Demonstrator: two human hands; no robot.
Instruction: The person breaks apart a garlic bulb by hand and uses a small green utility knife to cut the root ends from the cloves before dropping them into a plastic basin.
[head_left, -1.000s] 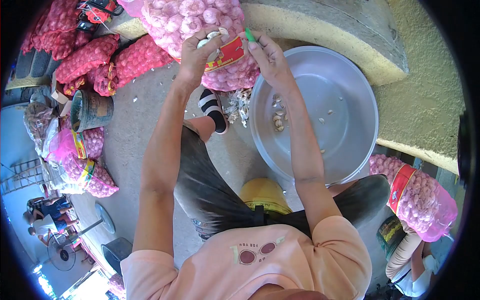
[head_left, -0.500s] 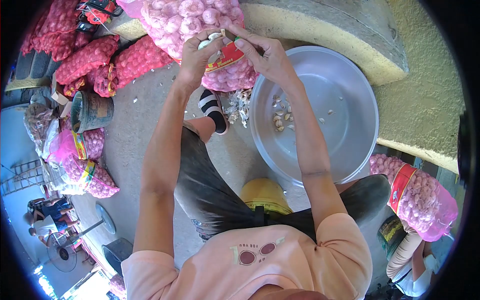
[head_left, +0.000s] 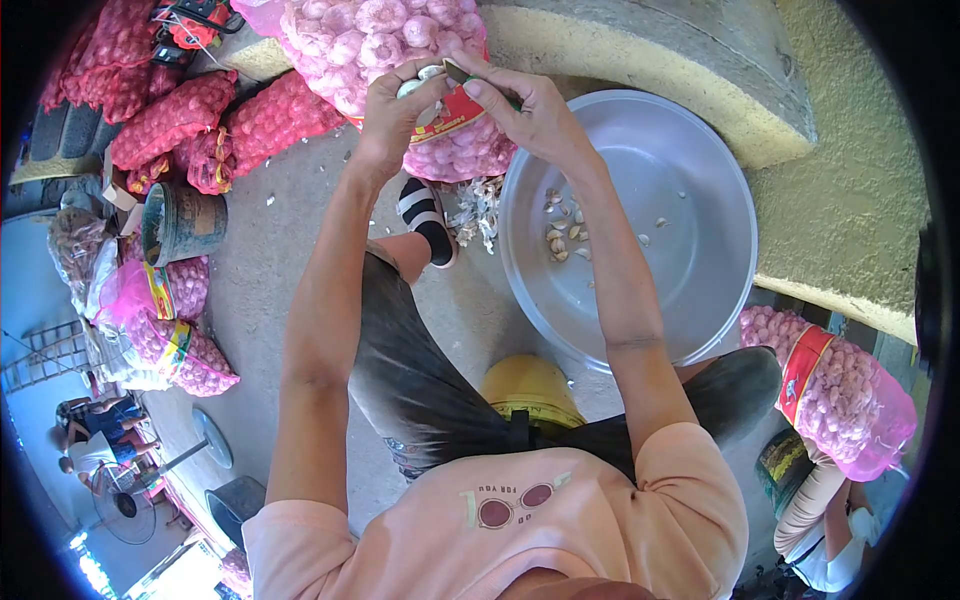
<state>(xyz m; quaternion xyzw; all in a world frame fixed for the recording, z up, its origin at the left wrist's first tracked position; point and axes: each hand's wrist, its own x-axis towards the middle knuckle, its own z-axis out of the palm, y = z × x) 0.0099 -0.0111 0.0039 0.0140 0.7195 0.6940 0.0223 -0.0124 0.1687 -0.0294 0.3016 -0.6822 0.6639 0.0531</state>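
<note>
My left hand [head_left: 392, 112] is closed around pale garlic [head_left: 409, 88], its fingers raised over a big pink net sack of garlic bulbs [head_left: 385, 50]. My right hand [head_left: 540, 115] grips a small knife [head_left: 456, 72] with a green handle; its short blade meets the garlic at my left fingertips. The fingers partly hide both the garlic and the handle. Under my right forearm stands a wide grey basin [head_left: 690, 270], with several loose garlic cloves [head_left: 557, 240] on its bottom.
Garlic skins [head_left: 478, 212] lie on the floor by my foot [head_left: 428, 222]. A yellow bucket [head_left: 530, 385] sits between my legs. Red net sacks [head_left: 280, 120] and a dark bucket [head_left: 185, 225] are at left. Another garlic sack [head_left: 830, 385] and a person [head_left: 830, 540] are at right.
The knife and my right fingers have shifted slightly against the garlic, and more of the green handle shows past the fingers. My left hand keeps nearly the same place.
</note>
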